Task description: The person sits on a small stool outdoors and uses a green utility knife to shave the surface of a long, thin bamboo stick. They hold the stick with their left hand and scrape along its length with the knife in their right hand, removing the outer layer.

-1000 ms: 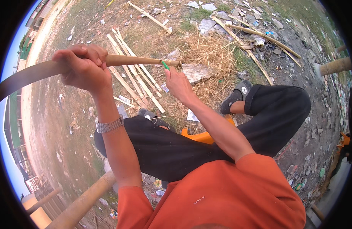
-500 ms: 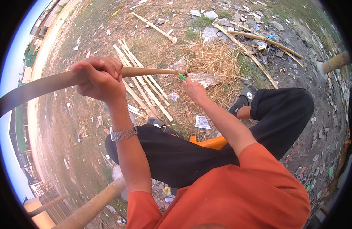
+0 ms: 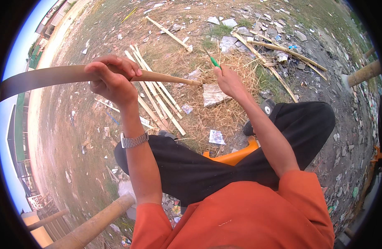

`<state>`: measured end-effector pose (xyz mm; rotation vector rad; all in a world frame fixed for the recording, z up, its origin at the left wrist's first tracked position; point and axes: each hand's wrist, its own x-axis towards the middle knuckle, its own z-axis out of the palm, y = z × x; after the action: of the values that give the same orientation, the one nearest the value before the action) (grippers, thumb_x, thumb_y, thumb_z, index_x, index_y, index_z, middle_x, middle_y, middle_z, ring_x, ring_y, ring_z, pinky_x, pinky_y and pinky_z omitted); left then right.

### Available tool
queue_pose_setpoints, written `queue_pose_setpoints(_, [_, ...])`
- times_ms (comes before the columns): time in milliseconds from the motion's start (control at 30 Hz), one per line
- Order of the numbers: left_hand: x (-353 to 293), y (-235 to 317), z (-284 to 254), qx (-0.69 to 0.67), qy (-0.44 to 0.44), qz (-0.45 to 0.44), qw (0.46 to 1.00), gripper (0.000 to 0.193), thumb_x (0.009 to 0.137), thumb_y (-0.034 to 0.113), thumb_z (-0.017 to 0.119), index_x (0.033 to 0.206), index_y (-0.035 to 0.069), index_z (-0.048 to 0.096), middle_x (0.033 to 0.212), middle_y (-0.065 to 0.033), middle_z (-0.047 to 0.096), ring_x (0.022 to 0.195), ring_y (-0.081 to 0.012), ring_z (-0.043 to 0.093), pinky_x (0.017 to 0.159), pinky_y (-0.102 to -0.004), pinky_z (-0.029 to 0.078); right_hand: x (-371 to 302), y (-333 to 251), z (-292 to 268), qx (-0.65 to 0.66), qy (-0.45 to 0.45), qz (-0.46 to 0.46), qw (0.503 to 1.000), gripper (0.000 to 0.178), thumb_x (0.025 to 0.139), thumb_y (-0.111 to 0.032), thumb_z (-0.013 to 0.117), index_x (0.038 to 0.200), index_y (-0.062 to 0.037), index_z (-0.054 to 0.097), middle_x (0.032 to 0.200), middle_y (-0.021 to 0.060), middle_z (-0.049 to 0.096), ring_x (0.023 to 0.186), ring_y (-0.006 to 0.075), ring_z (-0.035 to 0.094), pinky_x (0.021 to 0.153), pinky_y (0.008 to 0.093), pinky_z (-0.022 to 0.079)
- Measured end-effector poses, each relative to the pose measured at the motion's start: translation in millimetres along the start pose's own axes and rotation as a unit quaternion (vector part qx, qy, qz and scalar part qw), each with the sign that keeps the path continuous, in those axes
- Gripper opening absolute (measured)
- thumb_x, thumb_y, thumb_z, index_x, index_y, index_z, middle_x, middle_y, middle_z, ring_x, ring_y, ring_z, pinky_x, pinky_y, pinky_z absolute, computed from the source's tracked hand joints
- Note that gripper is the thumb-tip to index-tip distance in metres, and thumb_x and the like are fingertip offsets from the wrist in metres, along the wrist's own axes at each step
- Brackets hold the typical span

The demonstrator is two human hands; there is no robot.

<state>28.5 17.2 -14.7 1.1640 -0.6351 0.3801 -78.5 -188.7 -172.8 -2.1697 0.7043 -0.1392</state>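
My left hand point(image 3: 114, 76) is closed round a long tan bamboo strip point(image 3: 166, 77), wide at the left rim of the view and narrowing toward its far end. That end comes down beside a pale, rough wood block point(image 3: 214, 95) on the ground. In my right hand point(image 3: 230, 81) is a green-handled knife point(image 3: 214, 61), its thin, dark blade angled up and away, apart from the bamboo. Straw shavings point(image 3: 236, 62) lie spread around the block. Several pale split bamboo strips point(image 3: 157, 93) rest on the ground just beyond my left wrist.
An orange plastic seat edge point(image 3: 232, 157) shows between my legs in black trousers point(image 3: 191, 166). Bamboo poles point(image 3: 95, 220) stand at lower left and at right point(image 3: 365, 74). Broken tiles point(image 3: 229, 43) and longer bamboo pieces point(image 3: 282, 50) litter the far right ground.
My right hand and the knife have moved away from the bamboo's tip, up and to the right. The left hand's fingers have shifted and loosened a little on the bamboo.
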Motion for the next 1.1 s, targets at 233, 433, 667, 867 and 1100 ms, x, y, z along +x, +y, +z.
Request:
queue_pose_setpoints(233, [-12,11,9,0.121,-0.011,0.106,0.987,0.05,0.096,0.036,0.052,0.056,0.007,0.046,0.051,-0.0069,0.05,0.047,-0.0171,0.053,0.05,-0.0317,0.047,-130,-128,-14,0.215,-0.053,-0.155,0.963,0.027,0.099,-0.023,0.04,0.091,0.0006,0.048,0.059,0.0264,0.054,0.059,0.0462,0.056,0.057,0.0527,0.042])
queue_pose_setpoints(433, [-21,10,7,0.118,0.049,0.103,0.986,0.049,0.095,0.03,0.054,0.054,0.003,0.049,0.045,-0.0035,0.05,0.041,-0.0124,0.055,0.043,-0.0248,0.045,-135,-119,17,0.15,0.008,-0.132,0.98,0.028,0.099,-0.023,0.042,0.088,0.0015,0.047,0.057,0.0273,0.053,0.057,0.0481,0.055,0.054,0.055,0.042])
queue_pose_setpoints(667, [-22,13,10,0.156,0.069,0.099,0.98,0.04,0.09,0.014,0.057,0.053,0.005,0.048,0.047,-0.0039,0.048,0.04,-0.0095,0.048,0.04,-0.023,0.043,-138,-111,25,0.126,-0.001,-0.124,0.984,0.029,0.099,-0.025,0.041,0.089,0.0016,0.047,0.057,0.0283,0.053,0.06,0.0483,0.056,0.056,0.056,0.043])
queue_pose_setpoints(867, [-23,12,8,0.149,0.07,0.11,0.98,0.039,0.09,0.014,0.061,0.054,0.006,0.049,0.045,-0.0032,0.054,0.039,-0.0109,0.056,0.039,-0.0213,0.041,-138,-119,25,0.177,-0.006,-0.139,0.974,0.027,0.099,-0.025,0.042,0.091,0.0012,0.047,0.057,0.0282,0.053,0.058,0.0486,0.056,0.052,0.0546,0.044])
queue_pose_setpoints(1100, [-11,6,-6,0.163,0.094,0.113,0.976,0.039,0.091,0.016,0.059,0.054,0.006,0.048,0.045,-0.0045,0.054,0.039,-0.0116,0.056,0.04,-0.0224,0.044,-121,-108,45,0.104,0.028,-0.15,0.983,0.022,0.098,-0.02,0.044,0.088,-0.0006,0.045,0.054,0.0243,0.052,0.052,0.0451,0.054,0.049,0.0519,0.041])
